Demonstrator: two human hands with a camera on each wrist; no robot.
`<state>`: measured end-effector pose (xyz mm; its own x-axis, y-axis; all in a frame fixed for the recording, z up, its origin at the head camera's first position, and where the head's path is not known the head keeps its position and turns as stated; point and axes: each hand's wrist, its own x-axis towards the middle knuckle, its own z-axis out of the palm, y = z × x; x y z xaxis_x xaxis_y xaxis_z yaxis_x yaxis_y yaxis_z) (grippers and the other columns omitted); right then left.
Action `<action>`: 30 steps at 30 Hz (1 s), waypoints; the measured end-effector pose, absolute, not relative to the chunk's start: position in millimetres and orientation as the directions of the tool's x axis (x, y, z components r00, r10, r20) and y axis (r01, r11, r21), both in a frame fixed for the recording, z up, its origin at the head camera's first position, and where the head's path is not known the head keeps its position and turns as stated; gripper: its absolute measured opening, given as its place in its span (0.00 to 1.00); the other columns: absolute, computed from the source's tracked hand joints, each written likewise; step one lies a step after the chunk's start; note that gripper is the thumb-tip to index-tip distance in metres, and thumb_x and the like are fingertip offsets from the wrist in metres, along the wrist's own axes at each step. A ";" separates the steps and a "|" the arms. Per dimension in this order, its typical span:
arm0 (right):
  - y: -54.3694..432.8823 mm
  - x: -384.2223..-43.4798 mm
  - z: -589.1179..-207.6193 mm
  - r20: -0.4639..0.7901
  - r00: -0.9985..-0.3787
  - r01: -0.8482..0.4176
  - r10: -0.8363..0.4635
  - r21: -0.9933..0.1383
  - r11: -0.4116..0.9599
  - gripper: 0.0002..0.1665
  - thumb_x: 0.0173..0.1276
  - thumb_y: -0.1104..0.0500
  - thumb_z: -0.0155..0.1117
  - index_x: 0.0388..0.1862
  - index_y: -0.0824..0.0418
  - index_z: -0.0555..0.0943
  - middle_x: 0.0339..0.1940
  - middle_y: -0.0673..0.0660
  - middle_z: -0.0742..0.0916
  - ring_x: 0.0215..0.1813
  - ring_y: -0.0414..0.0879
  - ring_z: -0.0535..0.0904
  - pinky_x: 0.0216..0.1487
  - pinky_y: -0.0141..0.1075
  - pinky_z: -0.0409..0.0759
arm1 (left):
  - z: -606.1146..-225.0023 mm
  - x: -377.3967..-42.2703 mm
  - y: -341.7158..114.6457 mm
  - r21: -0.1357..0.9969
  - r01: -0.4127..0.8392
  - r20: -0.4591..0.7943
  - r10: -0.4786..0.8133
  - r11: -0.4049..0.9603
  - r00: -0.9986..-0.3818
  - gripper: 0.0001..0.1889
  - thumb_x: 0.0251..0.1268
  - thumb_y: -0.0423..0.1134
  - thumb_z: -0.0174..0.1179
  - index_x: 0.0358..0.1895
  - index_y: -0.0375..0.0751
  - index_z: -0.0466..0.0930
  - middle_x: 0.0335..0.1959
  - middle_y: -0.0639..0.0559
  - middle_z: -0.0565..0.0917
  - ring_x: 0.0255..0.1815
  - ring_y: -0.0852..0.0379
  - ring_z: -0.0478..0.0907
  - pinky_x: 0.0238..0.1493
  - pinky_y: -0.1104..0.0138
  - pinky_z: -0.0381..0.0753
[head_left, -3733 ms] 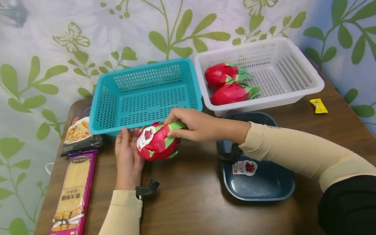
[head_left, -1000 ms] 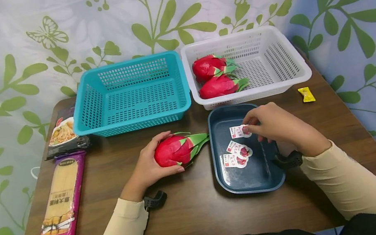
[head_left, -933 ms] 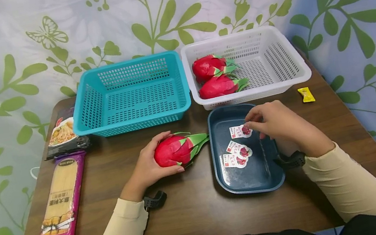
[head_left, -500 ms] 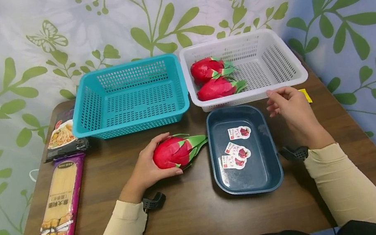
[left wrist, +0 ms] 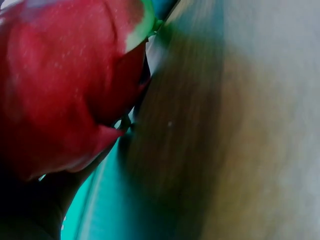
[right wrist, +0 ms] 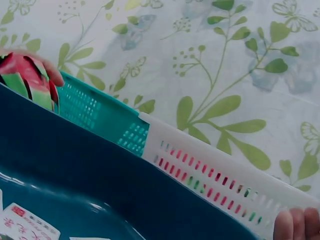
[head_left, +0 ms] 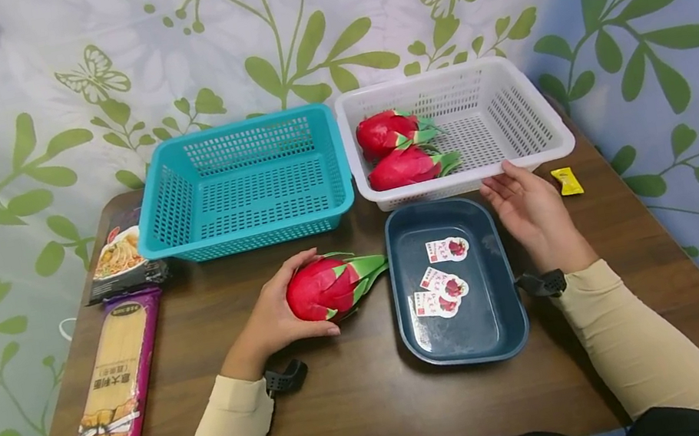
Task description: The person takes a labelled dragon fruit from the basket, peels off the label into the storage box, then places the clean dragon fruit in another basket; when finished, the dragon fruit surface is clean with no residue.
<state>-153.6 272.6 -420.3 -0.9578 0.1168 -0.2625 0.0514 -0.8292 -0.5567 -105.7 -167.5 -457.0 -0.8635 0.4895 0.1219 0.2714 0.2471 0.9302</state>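
My left hand (head_left: 275, 313) grips a red dragon fruit (head_left: 323, 290) from its left side, thumb in front and fingers behind. The fruit lies on the table with its green tips toward the dark blue tray (head_left: 468, 353). It fills much of the left wrist view as a close dragon fruit (left wrist: 65, 85). Three white stickers with fruit pictures, one of them a sticker (head_left: 448, 250), lie in the tray. My right hand (head_left: 535, 220) is just right of the tray, palm turned up, fingertips right at the front rim of the white basket (head_left: 549, 155). It holds nothing.
Two dragon fruits (head_left: 404, 167) sit in the white basket's left part. A teal basket (head_left: 255, 238) stands beside it. Left are a dark noodle packet (head_left: 118, 259) and a long pasta packet (head_left: 109, 404). A yellow wrapped sweet (head_left: 568, 181) lies right. A patterned cloth (head_left: 166, 55) hangs behind.
My right hand has left the stickers in the tray, moved right and turned its palm up by the white basket. Earlier both hands held a dragon fruit aloft; my left now keeps one on the table.
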 end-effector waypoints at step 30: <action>266.8 -151.0 -426.8 -0.208 -0.972 0.015 0.110 -0.522 -0.853 0.28 0.76 0.70 0.65 0.71 0.64 0.71 0.64 0.62 0.79 0.52 0.51 0.83 0.62 0.39 0.80 | -396.2 -101.9 -195.7 0.867 0.420 0.279 0.437 0.268 -0.855 0.53 0.38 0.30 0.88 0.75 0.44 0.71 0.70 0.53 0.77 0.67 0.49 0.73 0.52 0.57 0.86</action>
<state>-151.0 266.8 -426.8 -0.9719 0.1102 -0.2079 0.0148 -0.8531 -0.5215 -101.9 -195.7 -396.2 -0.8552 0.4365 0.2794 0.4201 0.2681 0.8670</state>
